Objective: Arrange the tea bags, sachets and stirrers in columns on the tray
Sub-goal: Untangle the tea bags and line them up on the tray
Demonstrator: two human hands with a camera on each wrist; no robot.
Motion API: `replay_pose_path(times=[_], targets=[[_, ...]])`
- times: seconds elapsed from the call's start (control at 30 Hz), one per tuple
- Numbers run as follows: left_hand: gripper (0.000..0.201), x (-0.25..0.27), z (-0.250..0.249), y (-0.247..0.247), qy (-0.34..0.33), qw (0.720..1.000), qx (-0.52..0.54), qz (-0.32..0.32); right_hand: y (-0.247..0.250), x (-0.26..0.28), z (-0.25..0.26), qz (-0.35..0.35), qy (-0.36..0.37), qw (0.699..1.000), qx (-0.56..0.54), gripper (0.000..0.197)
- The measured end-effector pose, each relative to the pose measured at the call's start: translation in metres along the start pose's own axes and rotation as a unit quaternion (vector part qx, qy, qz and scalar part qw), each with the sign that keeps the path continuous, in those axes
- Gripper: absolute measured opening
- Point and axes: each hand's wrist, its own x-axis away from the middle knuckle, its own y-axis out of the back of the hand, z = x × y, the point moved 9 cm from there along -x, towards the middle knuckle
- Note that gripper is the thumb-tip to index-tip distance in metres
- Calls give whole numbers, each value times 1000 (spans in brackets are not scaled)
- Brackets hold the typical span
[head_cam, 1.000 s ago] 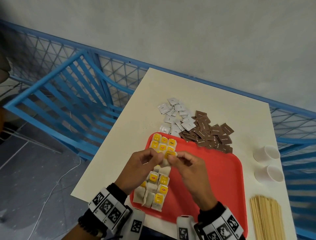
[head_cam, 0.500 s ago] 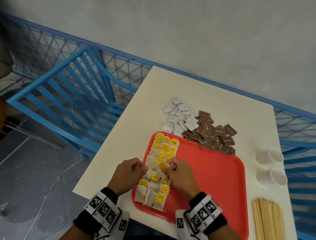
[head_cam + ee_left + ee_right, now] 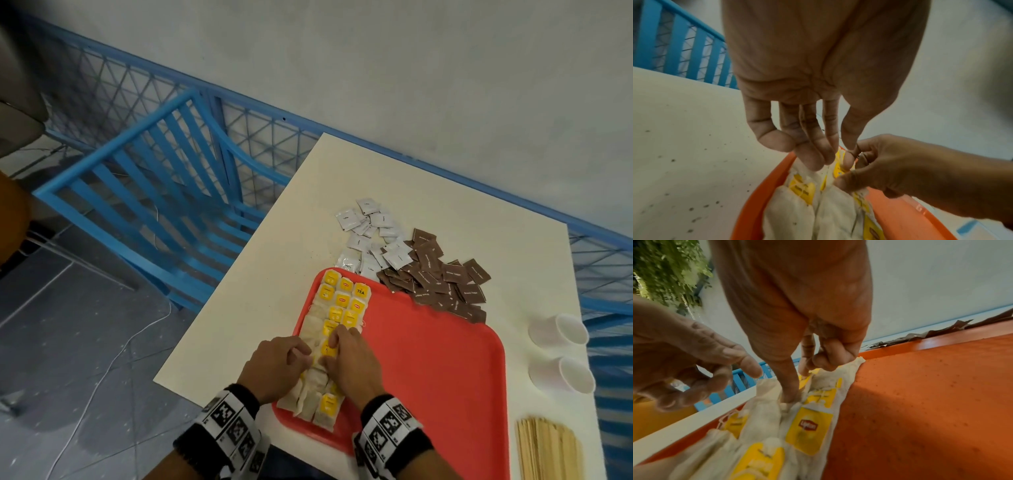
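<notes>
A red tray [image 3: 445,377] lies on the cream table [image 3: 411,192]. Tea bags with yellow tags [image 3: 346,298] lie in columns along its left side. Both hands are down on the middle of these columns. My right hand [image 3: 334,342] pinches a tea bag [image 3: 818,395] at its tag, the thumb [image 3: 789,395] pressing the paper down. My left hand [image 3: 830,159] has nearly straight fingers whose tips touch the bags beside it. White sachets [image 3: 370,236] and brown sachets [image 3: 442,277] are heaped on the table past the tray's far edge. Wooden stirrers [image 3: 548,452] lie at the near right.
Two white paper cups [image 3: 558,329] [image 3: 565,377] lie on their sides right of the tray. The tray's right part is bare red. A blue slatted chair [image 3: 154,205] and blue mesh railing stand left of and behind the table.
Both hands have come down from above the tray onto the tea bag columns, bringing the tea bag they held between them into the row.
</notes>
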Motion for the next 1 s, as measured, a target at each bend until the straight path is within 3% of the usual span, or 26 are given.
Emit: replay_pose_path(times=[0.23,0.47,0.53,0.67,0.73,0.8,1.0], targets=[[41,1,3,-14,26,993,-107,39,9,-2,-9,-19,-12,1000,-20,27],[19,10,10,-20,43,989,-128,51,7,-7,-8,11,-7,1000,-15,8],[16,9,10,-16,34,992,-119,31,6,-6,-8,31,-3,999,-27,16],[41,3,-4,-7,-36,998,-51,17,13,4,11,85,66,993,-48,31],[30,-2,-15,-4,-60,998,-16,19,23,4,15,86,73,989,-91,25],[15,-9,-14,-3,-44,999,6,11,32,-1,13,59,60,986,-141,16],[17,-16,8,-11,38,999,-10,-15,17,-9,1,42,8,990,-133,21]])
